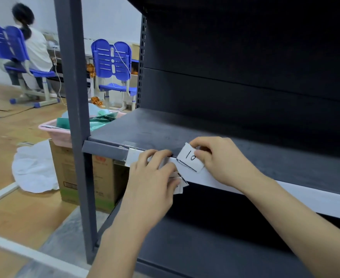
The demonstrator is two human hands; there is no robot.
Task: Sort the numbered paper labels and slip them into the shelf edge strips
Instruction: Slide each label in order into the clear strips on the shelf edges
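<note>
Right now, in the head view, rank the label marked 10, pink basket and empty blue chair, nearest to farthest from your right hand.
1. Label marked 10: pinched in the right hand.
2. Pink basket: left, behind the post.
3. Empty blue chair: far back left.

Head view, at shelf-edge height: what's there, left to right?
White sheet → shelf post → left hand, holding spare labels → label 10 → right hand, pinching it.

Left hand (pixel 153 175); right hand (pixel 223 159) — both curled
</note>
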